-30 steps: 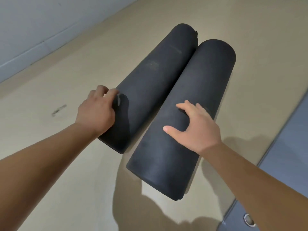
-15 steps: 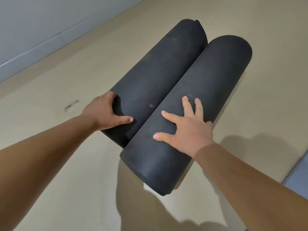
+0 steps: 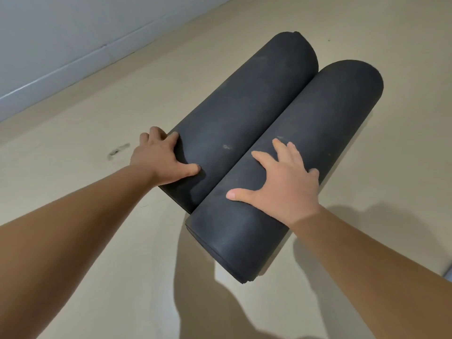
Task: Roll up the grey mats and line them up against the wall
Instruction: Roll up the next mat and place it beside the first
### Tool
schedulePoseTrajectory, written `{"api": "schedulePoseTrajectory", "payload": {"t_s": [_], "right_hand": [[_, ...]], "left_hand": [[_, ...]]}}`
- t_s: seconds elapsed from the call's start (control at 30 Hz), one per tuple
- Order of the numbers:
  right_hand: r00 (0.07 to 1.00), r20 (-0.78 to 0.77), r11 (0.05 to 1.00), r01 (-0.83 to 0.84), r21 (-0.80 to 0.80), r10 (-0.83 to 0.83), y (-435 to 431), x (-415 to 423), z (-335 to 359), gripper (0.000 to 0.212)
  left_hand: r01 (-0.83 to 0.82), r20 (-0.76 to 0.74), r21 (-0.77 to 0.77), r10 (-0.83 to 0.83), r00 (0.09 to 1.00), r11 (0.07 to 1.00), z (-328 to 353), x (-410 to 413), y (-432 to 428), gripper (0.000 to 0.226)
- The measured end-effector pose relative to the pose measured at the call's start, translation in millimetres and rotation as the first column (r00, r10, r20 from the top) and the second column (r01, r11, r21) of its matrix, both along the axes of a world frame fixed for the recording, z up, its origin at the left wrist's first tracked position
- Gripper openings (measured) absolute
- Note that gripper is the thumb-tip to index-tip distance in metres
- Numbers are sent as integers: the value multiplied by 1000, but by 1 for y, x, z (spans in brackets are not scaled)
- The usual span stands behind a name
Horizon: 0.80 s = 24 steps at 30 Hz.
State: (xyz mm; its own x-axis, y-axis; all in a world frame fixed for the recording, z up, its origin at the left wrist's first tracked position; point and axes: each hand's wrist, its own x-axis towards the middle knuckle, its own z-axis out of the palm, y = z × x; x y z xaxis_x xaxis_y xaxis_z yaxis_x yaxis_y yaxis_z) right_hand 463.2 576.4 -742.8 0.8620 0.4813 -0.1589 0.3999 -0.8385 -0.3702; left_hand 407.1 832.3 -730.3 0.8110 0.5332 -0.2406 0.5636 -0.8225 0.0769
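Observation:
Two rolled dark grey mats lie side by side and touching on the beige floor. The left roll (image 3: 244,113) reaches farther away; the right roll (image 3: 330,123) has its near end closer to me, layered edges showing. My left hand (image 3: 159,157) holds the left roll near its near end, fingers curled over its left side and thumb on top. My right hand (image 3: 283,187) presses flat on top of the right roll with fingers spread.
A pale grey wall with a skirting board (image 3: 61,77) runs along the upper left, a strip of bare floor between it and the rolls. A dark scuff (image 3: 118,149) marks the floor left of my left hand. A grey edge (image 3: 448,275) shows at the far right.
The right roll has closed up against the left one and both have shifted left toward the wall. My right hand went from arched to flat; my left thumb came onto the roll's top.

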Motion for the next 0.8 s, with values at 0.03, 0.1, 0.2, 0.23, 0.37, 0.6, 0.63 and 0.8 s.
{"api": "schedulePoseTrajectory", "payload": {"t_s": [0.03,0.1,0.2,0.23,0.37,0.6,0.63,0.8], "right_hand": [[1000,8,987,27,161,-28,-10,-1,-1,92],[999,39,945,22,327,-37,-27,-6,-5,80],[999,24,968,-50,244,46,-36,-17,-13,82],[999,-11,971,-44,234,48,-35,-19,-15,82],[993,11,984,-116,132,115,-35,-16,-17,85],[989,2,989,-146,-32,146,-37,-20,-16,88],[989,-7,988,-148,-43,148,-35,-20,-14,89],[983,10,979,-180,-91,182,-39,-23,-1,87]], "left_hand": [[21,37,25,-22,999,999,0,-3,-1,97],[60,85,52,-64,994,997,-4,-10,-3,94],[137,60,67,-141,988,988,-17,-25,-7,110],[137,60,62,-140,988,989,-22,-28,-7,114],[101,3,42,-102,995,994,-29,-24,1,119],[56,-11,-33,-56,998,998,-26,-23,1,119],[55,-19,-30,-56,998,998,-23,-23,-1,119],[87,-21,18,-87,996,996,-5,-16,-18,114]]}}
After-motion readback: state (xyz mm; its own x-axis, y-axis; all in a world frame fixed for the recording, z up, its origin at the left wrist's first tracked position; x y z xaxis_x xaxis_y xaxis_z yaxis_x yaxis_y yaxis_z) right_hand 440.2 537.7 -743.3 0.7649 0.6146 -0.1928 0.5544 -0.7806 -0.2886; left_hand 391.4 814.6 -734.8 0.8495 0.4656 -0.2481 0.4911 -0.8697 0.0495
